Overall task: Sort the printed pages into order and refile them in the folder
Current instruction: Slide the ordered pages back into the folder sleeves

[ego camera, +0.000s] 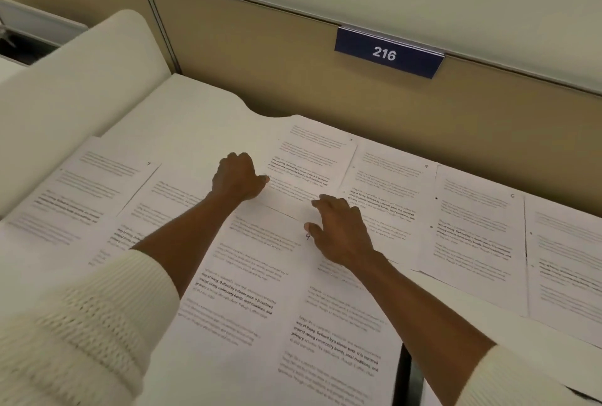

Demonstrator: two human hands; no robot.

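Observation:
Several printed pages lie spread over a white desk (195,112). My left hand (239,177) is curled, thumb and fingers pinching the left edge of the page marked 3 (312,158). Fingers apart, my right hand (342,229) rests flat on the papers, its thumb beside the handwritten 9 on the middle page (257,275). The page marked 7 (97,190) lies at the left and the page marked 4 (387,190) at the right of my hands. Two more pages (472,229) (566,268) continue to the right. No folder can be made out.
A tan partition (293,73) with a blue 216 sign (387,53) closes off the desk's far side. A white rounded panel (75,79) rises at the left. A dark gap (404,373) splits the desk near the front right.

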